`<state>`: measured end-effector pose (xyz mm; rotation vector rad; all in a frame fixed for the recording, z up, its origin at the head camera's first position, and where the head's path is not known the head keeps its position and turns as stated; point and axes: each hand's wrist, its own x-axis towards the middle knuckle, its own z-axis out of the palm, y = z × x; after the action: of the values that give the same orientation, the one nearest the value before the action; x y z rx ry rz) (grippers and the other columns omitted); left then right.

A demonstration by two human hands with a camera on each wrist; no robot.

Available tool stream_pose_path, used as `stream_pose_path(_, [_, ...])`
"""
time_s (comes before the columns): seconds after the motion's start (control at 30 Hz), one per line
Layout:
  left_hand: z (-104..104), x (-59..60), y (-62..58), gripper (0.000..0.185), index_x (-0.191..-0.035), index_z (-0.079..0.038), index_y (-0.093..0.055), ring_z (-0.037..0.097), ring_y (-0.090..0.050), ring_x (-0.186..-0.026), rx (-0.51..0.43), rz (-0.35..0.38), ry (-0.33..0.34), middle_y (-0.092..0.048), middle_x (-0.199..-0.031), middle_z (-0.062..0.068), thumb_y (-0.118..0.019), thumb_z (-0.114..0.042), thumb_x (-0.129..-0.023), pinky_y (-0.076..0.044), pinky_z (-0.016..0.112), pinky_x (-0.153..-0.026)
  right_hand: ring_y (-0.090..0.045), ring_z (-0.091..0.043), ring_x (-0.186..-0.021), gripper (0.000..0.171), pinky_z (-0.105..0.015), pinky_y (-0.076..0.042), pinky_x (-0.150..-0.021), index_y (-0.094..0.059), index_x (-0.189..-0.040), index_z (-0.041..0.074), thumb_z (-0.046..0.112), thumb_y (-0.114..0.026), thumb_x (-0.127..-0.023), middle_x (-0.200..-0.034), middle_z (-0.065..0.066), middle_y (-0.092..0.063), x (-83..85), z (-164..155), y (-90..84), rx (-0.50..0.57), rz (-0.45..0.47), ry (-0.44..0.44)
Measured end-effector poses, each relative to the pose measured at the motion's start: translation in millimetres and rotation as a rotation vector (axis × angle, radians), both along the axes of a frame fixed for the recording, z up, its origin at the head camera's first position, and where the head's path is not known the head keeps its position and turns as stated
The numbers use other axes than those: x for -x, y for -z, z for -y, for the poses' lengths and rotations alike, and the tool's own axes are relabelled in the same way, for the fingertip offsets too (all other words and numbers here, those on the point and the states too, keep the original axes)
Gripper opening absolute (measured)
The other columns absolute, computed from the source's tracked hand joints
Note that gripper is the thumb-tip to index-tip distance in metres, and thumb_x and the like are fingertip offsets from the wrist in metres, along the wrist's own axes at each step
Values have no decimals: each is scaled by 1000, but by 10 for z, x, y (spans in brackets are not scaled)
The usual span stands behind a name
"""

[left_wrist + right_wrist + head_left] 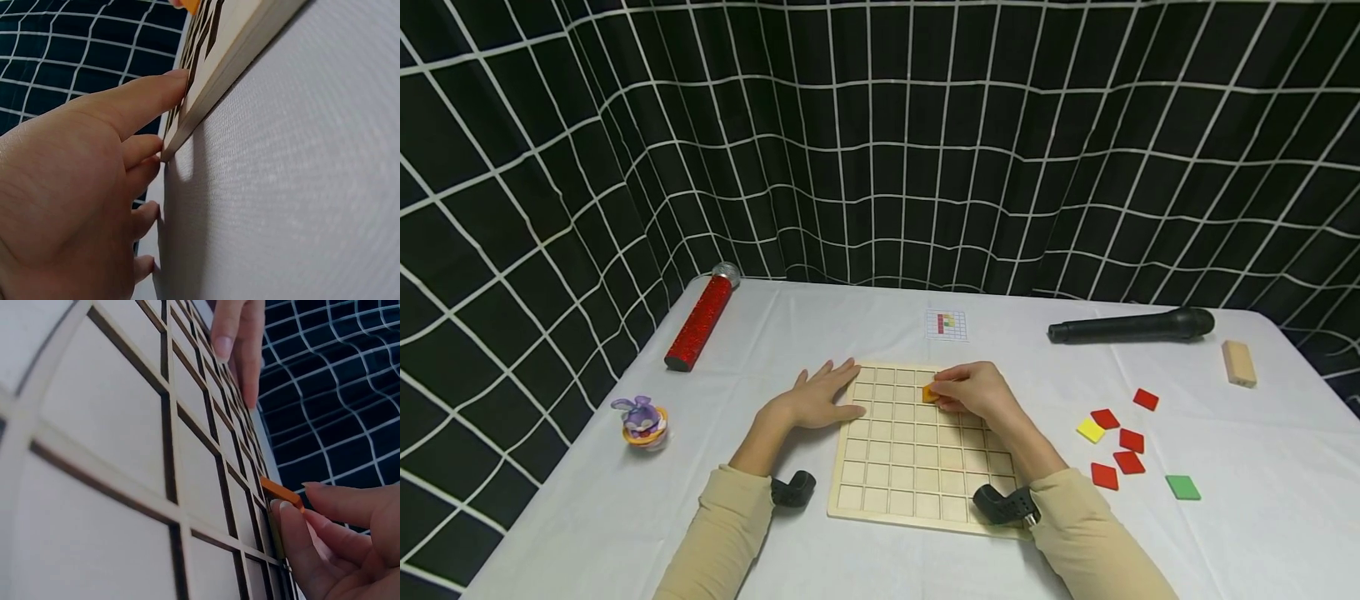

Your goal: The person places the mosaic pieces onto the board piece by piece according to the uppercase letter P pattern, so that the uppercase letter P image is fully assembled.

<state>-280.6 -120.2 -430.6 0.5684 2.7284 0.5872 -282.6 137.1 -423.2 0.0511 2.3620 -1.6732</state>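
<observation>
A pale wooden grid board [889,476] lies flat on the white table. My right hand [982,392] pinches a small orange square tile [928,394] at the board's far part. In the right wrist view the orange tile [281,491] is tilted, one end down at the grid, and a yellowish piece [275,536] sits in a cell beside the fingers. With its fingers spread, my left hand [811,405] rests at the board's far left corner. Its thumb [153,97] lies over the board's edge in the left wrist view.
Several red tiles [1128,462], a yellow tile [1090,430] and a green tile [1183,487] lie at right. Behind the board is a printed grid card [946,325]. Around them are a red microphone [702,321], a black microphone [1127,326], a wooden block [1238,364] and a purple toy [642,422].
</observation>
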Motion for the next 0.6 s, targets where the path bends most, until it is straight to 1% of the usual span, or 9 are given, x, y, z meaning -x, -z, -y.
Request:
stream_pose_path(0.23, [6,6,-5,75,-152,-10,-24,30,-8,-143,0,-4,1,-17,-157,4,-55,-45,-93,0,56,-111,-66,-12,-71,26,-24,-56,-67,-67,-107,-10,11,-62,-93,-94,-17,-69,-26,-11,-20,-91,-47,9])
stream_pose_path(0.3, [6,9,-1,75,-152,-10,-24,30,-8,-143,2,-4,0,-17,-157,4,-56,-45,-93,0,56,-111,-66,-12,-72,26,-24,-56,-67,-68,-106,-9,13,-62,-93,-94,-16,-70,-31,-7,-30,-102,-51,19])
stream_pose_path(0.47, [5,11,10,75,-152,-10,-25,31,-9,-143,5,-8,-3,-18,-157,5,-55,-45,-93,0,56,-112,-66,-14,-74,28,-24,-55,-68,-67,-107,-10,14,-60,-94,-94,-15,-70,-36,4,-39,-114,-52,6])
stream_pose_path(0.6, [5,11,18,75,-152,-9,-25,31,-9,-143,3,-10,-2,-18,-157,5,-55,-45,-93,-1,56,-112,-66,-13,-73,28,-24,-55,-67,-68,-107,-9,14,-60,-94,-92,-14,-70,-37,15,-37,-129,-55,4])
